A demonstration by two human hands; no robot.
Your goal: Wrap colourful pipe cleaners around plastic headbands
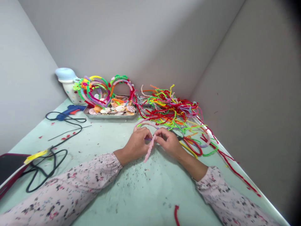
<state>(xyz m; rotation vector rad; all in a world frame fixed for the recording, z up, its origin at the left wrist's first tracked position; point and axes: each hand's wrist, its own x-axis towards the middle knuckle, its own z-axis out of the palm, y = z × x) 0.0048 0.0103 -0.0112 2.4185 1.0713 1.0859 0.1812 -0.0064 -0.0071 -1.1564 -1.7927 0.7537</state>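
My left hand (137, 142) is closed round a thin band (149, 124) wrapped in pink and purple fuzzy stems; its fingers cover part of it. Close beside it, my right hand (169, 142) pinches a pale pink pipe cleaner (149, 151), whose loose end hangs down between the hands. Whether the pink stem is wound on the band is hidden by my fingers. Red-handled scissors (196, 147) lie just right of my right hand, partly under pipe cleaners.
A metal tray (113, 116) holds shells and finished colourful headbands (97, 80). Beside it spreads a heap of pipe cleaners (174, 106). At left are a blue glue gun (70, 110), a black cord (56, 144) and a white blue-lidded container (70, 91). A red stem (176, 215) lies in front.
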